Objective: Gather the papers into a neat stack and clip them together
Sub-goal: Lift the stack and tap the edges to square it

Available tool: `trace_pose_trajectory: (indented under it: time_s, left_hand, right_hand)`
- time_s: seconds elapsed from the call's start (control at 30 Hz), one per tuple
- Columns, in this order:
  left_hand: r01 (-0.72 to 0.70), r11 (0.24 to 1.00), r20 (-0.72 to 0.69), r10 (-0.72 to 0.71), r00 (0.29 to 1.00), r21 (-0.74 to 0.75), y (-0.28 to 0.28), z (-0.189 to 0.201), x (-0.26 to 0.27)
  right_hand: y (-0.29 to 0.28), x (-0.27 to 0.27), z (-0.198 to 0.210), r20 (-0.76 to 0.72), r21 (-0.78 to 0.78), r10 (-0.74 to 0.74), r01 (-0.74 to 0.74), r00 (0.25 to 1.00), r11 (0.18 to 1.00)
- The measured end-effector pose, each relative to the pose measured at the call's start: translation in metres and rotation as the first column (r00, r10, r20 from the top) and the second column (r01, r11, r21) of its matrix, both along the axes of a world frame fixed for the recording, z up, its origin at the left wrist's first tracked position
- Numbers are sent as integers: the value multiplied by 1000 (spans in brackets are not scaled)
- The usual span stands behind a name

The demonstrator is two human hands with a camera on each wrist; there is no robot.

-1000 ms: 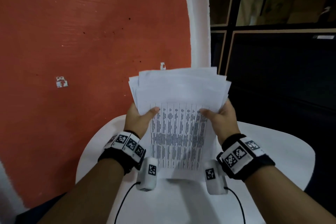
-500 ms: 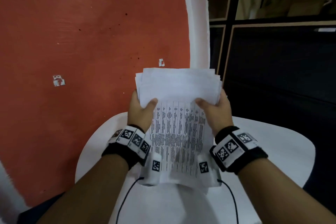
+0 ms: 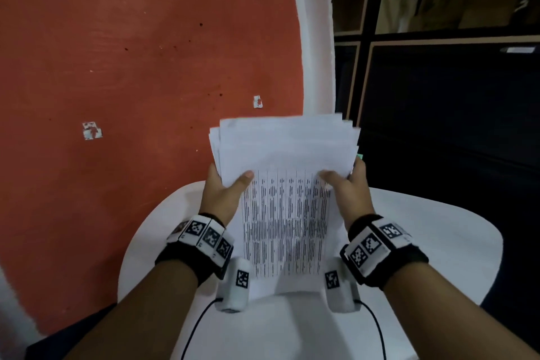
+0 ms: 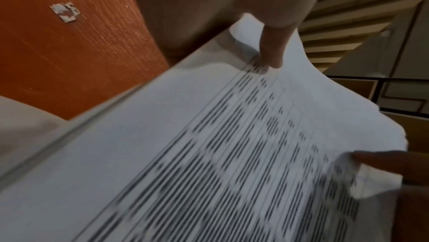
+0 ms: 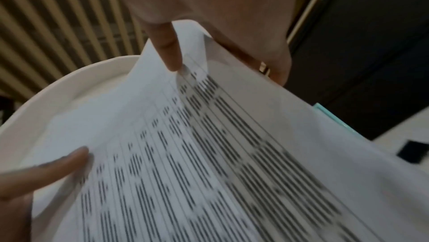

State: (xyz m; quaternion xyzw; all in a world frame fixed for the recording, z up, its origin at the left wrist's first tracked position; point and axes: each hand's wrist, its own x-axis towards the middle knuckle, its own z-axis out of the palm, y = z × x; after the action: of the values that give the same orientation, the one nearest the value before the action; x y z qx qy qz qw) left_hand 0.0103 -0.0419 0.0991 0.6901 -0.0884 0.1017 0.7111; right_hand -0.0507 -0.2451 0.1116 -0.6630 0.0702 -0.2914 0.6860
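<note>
Left hand (image 3: 220, 194) and right hand (image 3: 349, 193) grip the papers (image 3: 285, 152), thumbs on top.

Uneven white papers (image 3: 285, 184) held upright over the table, printed columns facing up

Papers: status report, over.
Both hands, left and right, grip the papers upright over the white table. Top edges uneven, not squared. No clip on them. Nothing in the way.

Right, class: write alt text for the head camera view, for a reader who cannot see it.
Two hands hold a sheaf of papers upright over a white table, left hand and right hand gripping its sides, thumbs on the printed front sheet. The top edges are uneven. An orange wall stands behind.
</note>
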Motion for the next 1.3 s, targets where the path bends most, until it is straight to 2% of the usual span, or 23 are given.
trace_pose_trajectory:
  time_s: [0.17, 0.3, 0.43, 0.53, 0.63, 0.87, 0.97, 1.07, 1.13, 1.2, 1.3]
  left_hand:
    - [5, 1000, -22, -5, 1000, 12, -5, -11, -6]
    - [-42, 999, 11, 41, 999, 33, -6, 2, -3]
    - [-1, 1000, 40, 1, 999, -21, 3, 10, 1]
    - [12, 1000, -41, -12, 999, 3, 2, -3, -3]
    - [7, 998, -40, -5, 999, 62, -2, -15, -3]
    - [-6, 999, 6, 6, 1000, -43, -1, 1, -1]
    - [34, 997, -51, -38, 998, -74, 0, -9, -8]
    - [39, 999, -72, -40, 997, -6, -4, -15, -9]
    - [4, 1000, -38, -3, 999, 11, -5, -11, -3]
    - [-20, 1000, 9, 20, 1000, 4, -4, -4, 3]
    - [-50, 998, 59, 52, 997, -35, -2, -5, 9]
  right_hand:
    - [11, -7, -19, -91, -18, -8, 7, 996, 1000]
    - [16, -3, -3, -9, -18, -28, 28, 1000, 999]
    - [6, -4, 6, 50, -11, -5, 6, 999, 1000]
    - [6, -5, -12, -46, 0, 30, -30, 998, 1000]
    - [8, -6, -25, -138, -72, 6, -16, 990, 997]
    - [0, 2, -3, -40, -24, 14, -15, 999, 1000]
    - [-2, -1, -18, -140, -38, 37, -43, 989, 998]
    - [-2, 0, -30, -233, -71, 14, -31, 972, 997]
    - [-1, 1, -24, -179, -84, 1, -16, 984, 996]
    - [0, 2, -12, -55, -84, 8, -13, 998, 996]
    - [-4, -2, -4, 78, -68, 103, -97, 992, 993]
